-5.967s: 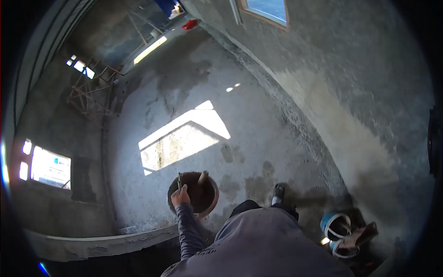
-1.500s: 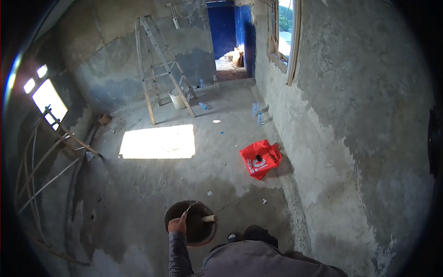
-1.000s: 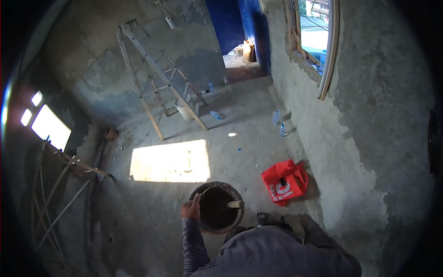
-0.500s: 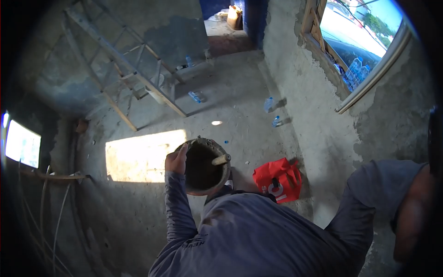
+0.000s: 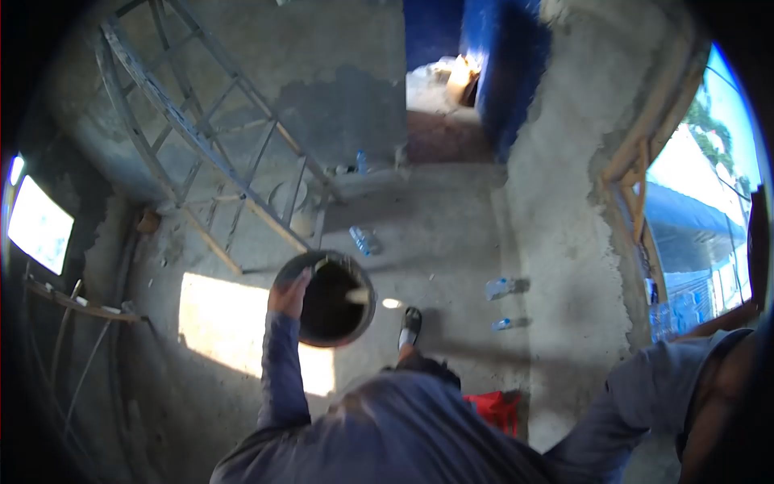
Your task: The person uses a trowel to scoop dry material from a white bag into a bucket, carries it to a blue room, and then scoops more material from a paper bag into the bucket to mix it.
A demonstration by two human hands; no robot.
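The left hand [image 5: 290, 292] grips the rim of the dark bucket [image 5: 324, 298], held above the floor [image 5: 451, 242]; with 1 hand it may tilt and spill; right hand's fingers cannot be told

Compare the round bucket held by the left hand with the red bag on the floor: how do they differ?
The bucket is dark and round, while the bag is bright red and soft. The bucket is lifted off the floor in the grip of the left hand at its rim; the bag lies on the floor, untouched. The bucket shows whole, but the bag is half hidden behind the person's body. Both lie close to the person.
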